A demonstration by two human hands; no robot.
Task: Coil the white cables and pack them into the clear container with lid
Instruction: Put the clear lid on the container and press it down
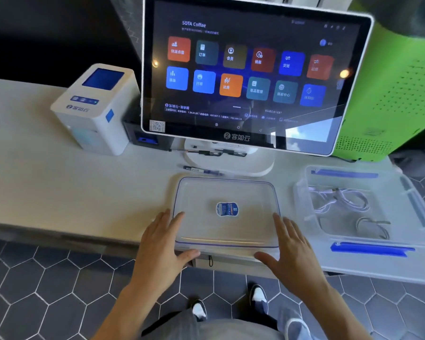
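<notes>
Both hands lie nearest, fingers straight and spread: the left hand (162, 244) and right hand (290, 246) flank the lid (227, 231) at the table (59, 192) edge, thumbs under its near rim. It looks light, stiff and slick, best held by both side edges. One clear container (407, 192) stands to the right, holding the white cables (341, 200), soft and springy; their count is unclear. One lid, one container.
</notes>
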